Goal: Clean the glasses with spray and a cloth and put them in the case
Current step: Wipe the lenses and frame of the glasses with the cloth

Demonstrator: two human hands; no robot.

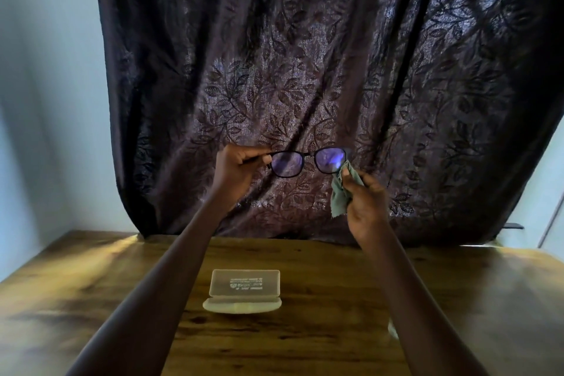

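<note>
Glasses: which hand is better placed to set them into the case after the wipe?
Left, probably. The left hand grips the glasses at the frame's end, while the right hand pinches the cloth at the other lens. The case lies on the table below, between both forearms.

Dim, backlit, blurred, warped edges

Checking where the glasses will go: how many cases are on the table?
1. The translucent glasses case sits near the middle of the wooden table. A pale object beside the right forearm is mostly hidden; I cannot tell what it is.
</note>
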